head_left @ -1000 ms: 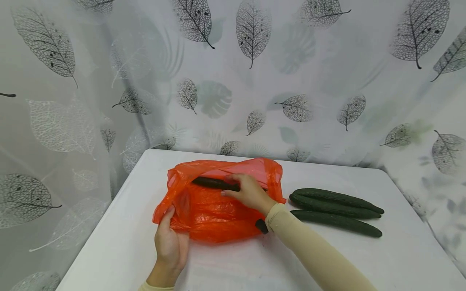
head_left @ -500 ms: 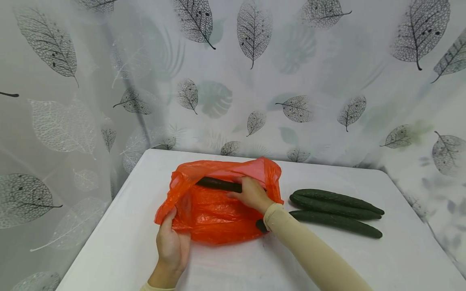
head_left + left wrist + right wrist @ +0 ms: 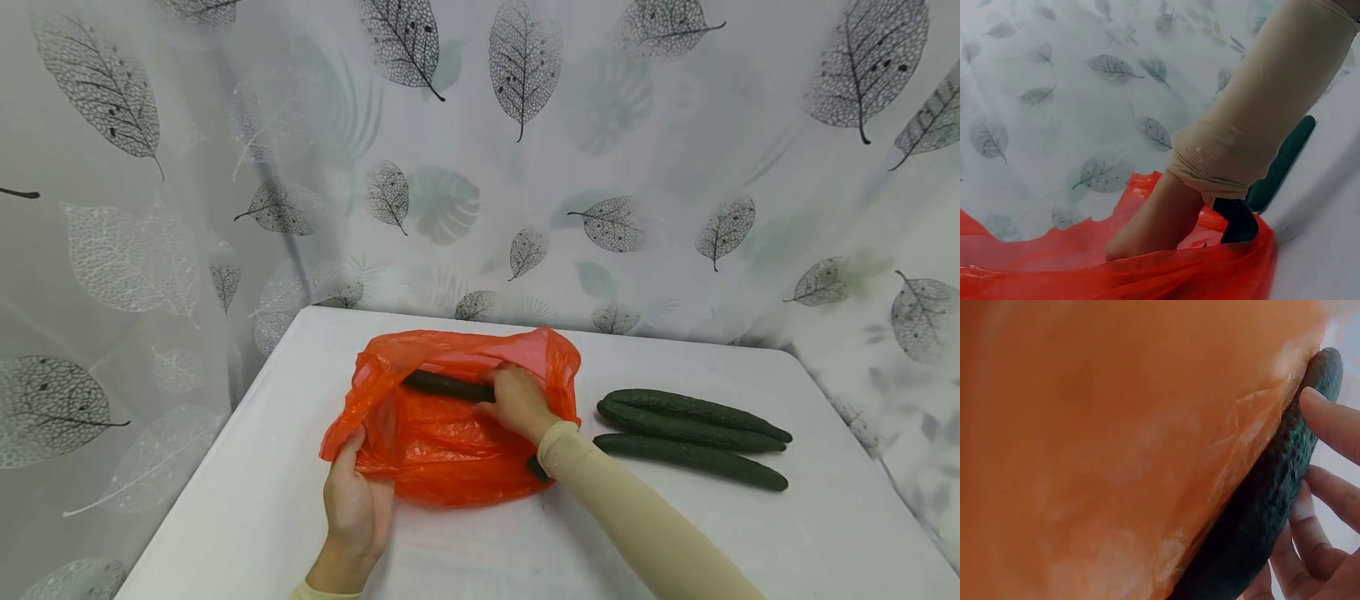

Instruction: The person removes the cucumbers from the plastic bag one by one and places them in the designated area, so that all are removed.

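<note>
An orange-red plastic bag lies on the white table with its mouth spread toward me. My left hand holds the bag's left edge, thumb over the film. Inside the bag, my right hand grips a dark green cucumber near its right end. The right wrist view shows the thumb on one side of that cucumber and fingers behind it. The left wrist view has the right hand partly hidden behind the bag's film. A small dark piece shows under the right wrist.
Several more cucumbers lie side by side on the table, right of the bag and partly behind the right forearm. A leaf-print curtain hangs behind the table and along its sides.
My right hand has gone slightly lower and deeper into the bag with the cucumber. The bag's left edge and my left hand have shifted a little to the right.
</note>
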The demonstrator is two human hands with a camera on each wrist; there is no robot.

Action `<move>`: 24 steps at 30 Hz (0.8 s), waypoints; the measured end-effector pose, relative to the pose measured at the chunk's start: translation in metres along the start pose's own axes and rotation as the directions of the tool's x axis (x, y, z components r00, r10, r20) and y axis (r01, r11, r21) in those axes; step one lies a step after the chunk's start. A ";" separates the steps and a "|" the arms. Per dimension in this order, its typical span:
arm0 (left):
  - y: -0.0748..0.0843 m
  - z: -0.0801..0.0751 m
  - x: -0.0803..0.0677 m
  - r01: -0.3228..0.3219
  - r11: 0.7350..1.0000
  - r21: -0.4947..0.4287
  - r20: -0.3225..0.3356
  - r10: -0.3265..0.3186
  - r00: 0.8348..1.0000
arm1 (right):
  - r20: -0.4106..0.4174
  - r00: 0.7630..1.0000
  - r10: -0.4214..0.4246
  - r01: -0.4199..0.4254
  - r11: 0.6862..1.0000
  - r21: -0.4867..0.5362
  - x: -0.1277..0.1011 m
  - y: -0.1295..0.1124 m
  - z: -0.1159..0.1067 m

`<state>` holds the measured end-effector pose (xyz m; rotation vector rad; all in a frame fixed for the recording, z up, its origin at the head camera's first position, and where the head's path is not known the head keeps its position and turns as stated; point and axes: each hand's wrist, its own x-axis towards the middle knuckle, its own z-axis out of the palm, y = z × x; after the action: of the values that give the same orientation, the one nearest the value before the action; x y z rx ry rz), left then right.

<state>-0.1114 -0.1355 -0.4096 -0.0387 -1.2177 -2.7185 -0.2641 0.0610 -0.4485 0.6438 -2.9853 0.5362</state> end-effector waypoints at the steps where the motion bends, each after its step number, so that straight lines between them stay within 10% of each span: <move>1: 0.000 0.000 0.000 0.000 1.000 0.004 -0.001 0.000 1.000 | -0.005 1.000 -0.010 0.010 1.000 -0.023 0.000 0.000 0.001; 24: 0.004 0.002 0.000 -0.001 1.000 0.026 0.003 0.001 1.000 | 0.089 0.995 -0.049 0.036 0.990 0.138 -0.004 0.002 -0.021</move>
<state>-0.1112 -0.1364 -0.4056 -0.0404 -1.2540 -2.7020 -0.2621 0.0711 -0.4296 0.7608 -3.0321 0.7324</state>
